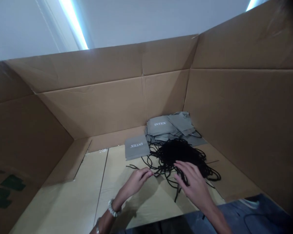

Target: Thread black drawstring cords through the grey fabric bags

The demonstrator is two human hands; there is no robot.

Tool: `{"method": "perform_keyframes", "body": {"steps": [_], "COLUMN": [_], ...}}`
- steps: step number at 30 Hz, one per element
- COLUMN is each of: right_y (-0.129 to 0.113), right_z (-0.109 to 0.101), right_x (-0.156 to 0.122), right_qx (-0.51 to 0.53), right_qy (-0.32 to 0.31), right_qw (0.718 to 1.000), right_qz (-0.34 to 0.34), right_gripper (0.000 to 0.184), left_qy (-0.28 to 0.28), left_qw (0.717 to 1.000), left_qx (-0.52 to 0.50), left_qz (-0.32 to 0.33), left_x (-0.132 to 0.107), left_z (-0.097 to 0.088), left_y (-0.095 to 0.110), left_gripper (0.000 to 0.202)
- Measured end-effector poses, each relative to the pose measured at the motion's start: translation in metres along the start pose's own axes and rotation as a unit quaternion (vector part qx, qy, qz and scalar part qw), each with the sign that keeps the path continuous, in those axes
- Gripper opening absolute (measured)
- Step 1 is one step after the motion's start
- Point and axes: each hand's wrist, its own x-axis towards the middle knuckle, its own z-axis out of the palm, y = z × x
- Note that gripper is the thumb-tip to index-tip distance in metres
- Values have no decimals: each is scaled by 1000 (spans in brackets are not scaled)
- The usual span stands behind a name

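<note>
A tangled heap of thin black cords (179,154) lies on the cardboard floor, just in front of a stack of grey flat bags printed "INTEX" (162,126). One more grey bag (136,146) lies apart at the stack's left, its lettering upside down. My left hand (136,182) pinches a loose strand of black cord (134,167) between its fingertips. My right hand (192,185) rests over the near side of the heap, fingers spread on the cords. A white beaded band and a thin metal bangle circle my left wrist.
Tall brown cardboard walls (92,78) surround the work area on the back and both sides, with dark green printing on the left wall. The pale floor has long seams. Blue denim (234,211) shows at the bottom right, and a ceiling light strip (73,22) shows above.
</note>
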Motion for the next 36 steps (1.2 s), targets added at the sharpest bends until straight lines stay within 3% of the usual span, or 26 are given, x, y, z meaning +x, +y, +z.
{"method": "perform_keyframes", "body": {"steps": [2,5,8,11,16,19,22,25,27,31,36], "right_y": [-4,5,27,45,47,31,2,-28,-41,-39,-16], "right_z": [0,3,0,-8,-14,-16,-17,-10,-3,3,-15], "right_x": [-6,-11,-15,-16,-11,-3,10,25,33,45,58], "right_qx": [-78,-120,-142,-145,-111,-76,-6,15,27,17,-29], "right_qy": [-100,-171,-137,-105,-85,-96,-159,-247,-292,-301,-279], "right_qw": [986,968,973,979,988,991,987,968,951,946,954], "right_qz": [-106,-140,-117,-99,-69,-44,-6,-49,-94,-115,-101], "right_gripper": [30,30,38,40,41,39,35,36,24,31,32], "left_qy": [-16,-6,63,124,129,114,49,-16,-33,31,187], "left_qw": [1000,1000,997,987,984,990,998,997,995,994,977], "left_qx": [-4,0,28,79,98,56,-15,-76,-96,-86,-3], "left_qz": [1,-11,-37,-63,-69,-58,-38,-23,-25,-51,-100], "left_x": [2,7,17,28,38,35,22,6,-5,-27,-70], "left_z": [14,24,23,22,28,21,11,6,1,-30,-106], "left_y": [0,-4,-21,-45,-63,-49,-21,8,20,21,-6], "left_gripper": [40,45,49,30,23,25,30,33,35,38,47]}}
